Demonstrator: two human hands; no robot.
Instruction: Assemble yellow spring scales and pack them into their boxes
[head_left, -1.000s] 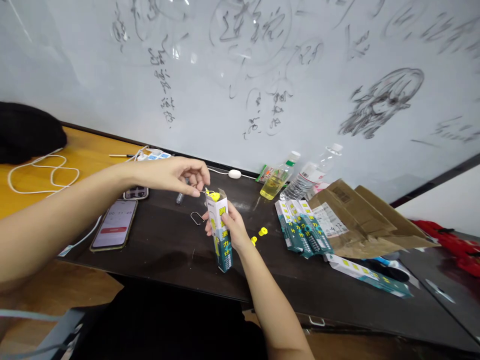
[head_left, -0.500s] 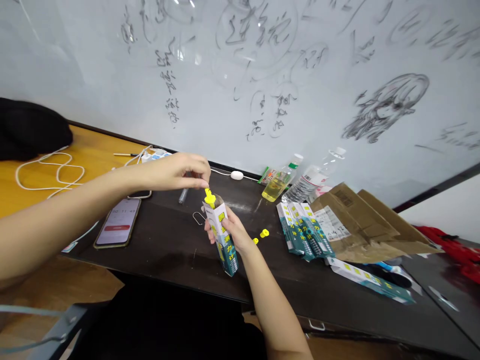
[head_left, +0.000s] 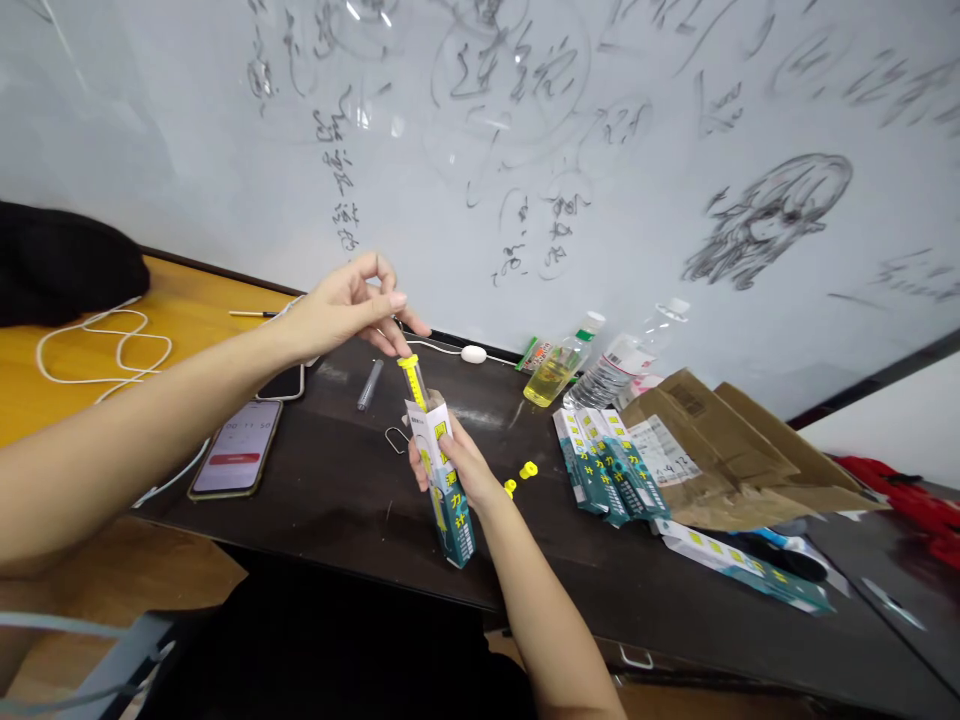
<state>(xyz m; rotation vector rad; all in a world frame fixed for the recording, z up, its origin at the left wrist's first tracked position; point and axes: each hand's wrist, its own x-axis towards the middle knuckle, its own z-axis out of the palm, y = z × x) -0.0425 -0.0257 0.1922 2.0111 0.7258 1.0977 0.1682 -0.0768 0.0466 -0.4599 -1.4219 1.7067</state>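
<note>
My right hand (head_left: pixel 469 465) is wrapped around a long white-and-teal box (head_left: pixel 452 515) with yellow lettering, held tilted above the dark table. From its open upper end sticks a clear tube with a yellow cap and yellow scale, a spring scale (head_left: pixel 415 384); its lower part is hidden in the box. Above the cap is my left hand (head_left: pixel 364 312), fingers apart, with one fingertip at the cap, apparently touching it. A bent metal wire hook (head_left: pixel 397 440) lies left of the box. To the right lie small yellow caps (head_left: pixel 529 469).
Several similar boxes (head_left: pixel 609 465) lie at right beside a torn brown paper package (head_left: pixel 705 440). Two bottles stand behind, one with yellow liquid (head_left: pixel 556 375). A phone (head_left: pixel 236 448) and a clear tube (head_left: pixel 370 386) lie on the left. A whiteboard (head_left: pixel 420 200) borders the table's back.
My left hand has risen slightly and its fingers have spread from a pinch. More of the spring scale's clear tube now shows above the box. My right hand keeps its hold.
</note>
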